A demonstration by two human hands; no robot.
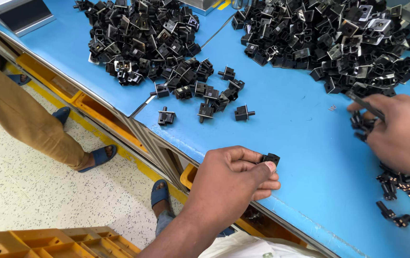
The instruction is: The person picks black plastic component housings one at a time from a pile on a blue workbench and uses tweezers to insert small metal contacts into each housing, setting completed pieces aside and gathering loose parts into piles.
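A blue table (286, 129), smooth and matte, fills most of the view, its metal-trimmed edge running diagonally from upper left to lower right. Below that edge lies a speckled floor (23, 191), where another person's tan trouser leg (18, 119) and blue sandal (99, 156) stand close to the table. Yellow crates (47, 242) sit at the bottom left.

Two heaps of small black plastic parts cover the far side: a left heap (143, 38) and a larger right heap (329, 38), both blocky and glossy, some with pale metal faces. Strays (205, 95) trail from the left heap toward the edge. Between heaps and hands the blue surface lies open.

The left hand (236, 179) rests near the table's edge, fingers curled, pinching one black part (271, 158) between thumb and fingertips just above the surface. The right hand (398, 131) reaches in from the right, grasping a thin dark tool (365, 104) over a small cluster (362, 124) of parts. A row of finished-looking pieces (405, 200), each with a protruding pin, lies beneath its wrist.
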